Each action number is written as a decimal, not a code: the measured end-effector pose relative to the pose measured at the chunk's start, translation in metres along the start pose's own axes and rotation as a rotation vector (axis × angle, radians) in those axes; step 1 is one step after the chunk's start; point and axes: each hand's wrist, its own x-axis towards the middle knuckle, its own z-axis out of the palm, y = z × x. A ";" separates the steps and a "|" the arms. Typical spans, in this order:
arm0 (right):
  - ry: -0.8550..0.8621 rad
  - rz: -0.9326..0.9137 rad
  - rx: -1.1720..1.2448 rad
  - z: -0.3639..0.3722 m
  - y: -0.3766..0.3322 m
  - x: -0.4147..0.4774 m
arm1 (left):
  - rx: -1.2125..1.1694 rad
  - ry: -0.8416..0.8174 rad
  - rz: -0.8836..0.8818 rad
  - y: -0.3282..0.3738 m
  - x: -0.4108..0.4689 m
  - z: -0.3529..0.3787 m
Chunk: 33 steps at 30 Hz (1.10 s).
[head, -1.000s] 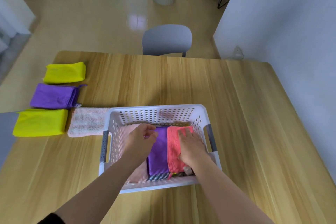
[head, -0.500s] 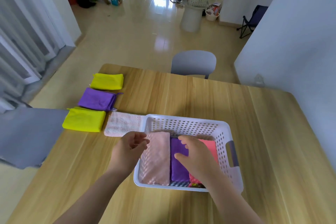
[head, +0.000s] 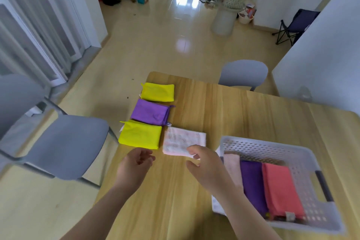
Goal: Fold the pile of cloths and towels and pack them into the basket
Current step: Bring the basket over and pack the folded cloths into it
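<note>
both hands have come out of the basket [head: 261, 142], where three folds sit packed side by side. left hand [head: 134, 163] hangs loosely curled and empty; right hand [head: 206, 165] is spread, fingertips at the near edge of the pale pink towel [head: 181, 140] on the counter [head: 253, 115], not yet gripping. beyond lie the near yellow cloth [head: 140, 134], purple cloth [head: 150, 114] and far yellow cloth [head: 157, 92]: four left to pack.

The person shows two slim forearms, both uncovered as far as the view reaches. The left hand [head: 136, 163] and the right hand [head: 209, 169] are bare as well, with smooth, rounded fingers
</note>
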 end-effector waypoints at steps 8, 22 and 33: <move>-0.132 0.139 -0.118 0.029 -0.012 0.034 | 0.237 -0.076 0.094 -0.014 0.060 -0.035; -0.225 0.149 -0.342 0.052 0.036 0.129 | 0.774 -0.204 0.326 -0.033 0.168 -0.012; -0.332 0.248 -0.496 0.078 0.063 0.161 | 1.077 -0.219 0.290 -0.048 0.180 0.002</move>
